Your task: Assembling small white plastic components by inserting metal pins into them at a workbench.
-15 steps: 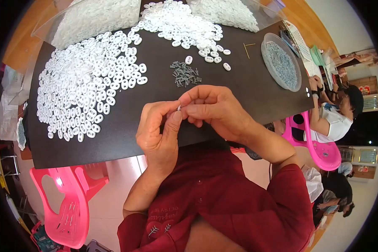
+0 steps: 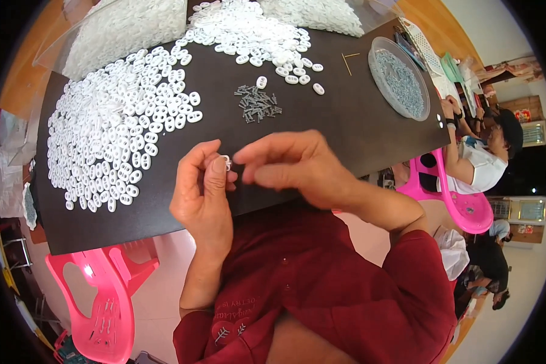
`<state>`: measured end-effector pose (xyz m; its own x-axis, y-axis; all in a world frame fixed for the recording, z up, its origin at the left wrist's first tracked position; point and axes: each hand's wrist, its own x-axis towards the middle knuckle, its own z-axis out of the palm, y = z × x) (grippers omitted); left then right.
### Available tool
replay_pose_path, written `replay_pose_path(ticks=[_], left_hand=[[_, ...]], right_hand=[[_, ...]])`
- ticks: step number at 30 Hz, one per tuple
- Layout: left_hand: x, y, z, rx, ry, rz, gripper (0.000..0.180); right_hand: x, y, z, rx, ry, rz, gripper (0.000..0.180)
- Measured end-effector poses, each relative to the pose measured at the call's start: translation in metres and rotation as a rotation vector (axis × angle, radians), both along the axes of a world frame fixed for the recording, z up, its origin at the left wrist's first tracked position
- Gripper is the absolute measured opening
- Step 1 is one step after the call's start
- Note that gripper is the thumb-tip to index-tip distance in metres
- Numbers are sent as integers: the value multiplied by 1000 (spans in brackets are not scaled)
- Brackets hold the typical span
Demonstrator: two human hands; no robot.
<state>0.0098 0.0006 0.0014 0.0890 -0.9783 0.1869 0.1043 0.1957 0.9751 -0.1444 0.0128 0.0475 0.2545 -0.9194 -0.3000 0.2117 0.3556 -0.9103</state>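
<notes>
Between the thumb and fingers of my left hand (image 2: 205,188), near the table's front edge, is a small white oval plastic piece (image 2: 227,162) with holes. Just right of it, my right hand (image 2: 297,162) is held palm inward, thumb and fingers apart, somewhat blurred; nothing shows in it. Beyond both hands lies a small heap of short grey metal pieces (image 2: 258,104), too small to tell whether springs or screws. A big spread of white two-holed oval pieces (image 2: 112,121) covers the table's left side, and another pile of white pieces (image 2: 249,33) lies at the back.
Clear bins of white pieces (image 2: 127,33) stand along the back. A round plastic tub (image 2: 400,79) of small grey metal parts sits at the right, near two thin brass-coloured pins (image 2: 348,62). A pink chair (image 2: 103,309) stands front left. Another person (image 2: 482,151) sits to the right.
My hands have parted: the left has moved left with the white piece, now in plain view, and the right has opened its fingers. The whole view has shifted slightly.
</notes>
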Motion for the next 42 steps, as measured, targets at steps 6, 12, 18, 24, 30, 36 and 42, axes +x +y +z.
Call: replay_pose_path(ticks=[6,12,18,24,30,36,42], left_hand=[[5,-4,0,122,195,-140,19],[6,-4,-7,155,235,-181,13],[5,-6,-7,180,274,-213,10],[7,-6,-8,180,275,-216,11],[11,-5,-9,187,279,-243,12],[12,-4,-9,181,261,-239,12],[10,-5,-8,170,261,-235,11]], right_hand=[[-55,-23,-24,-444,739,-291,14],[-57,-46,-44,-954,1253,-220,16],[-53,-54,-41,-1060,1328,-142,15],[-61,-62,-36,-1076,1441,-239,13],[-66,-56,-39,-1021,1433,-125,14],[-70,-57,-34,-972,1384,-232,14],[-74,-62,-39,-995,1453,-171,16]])
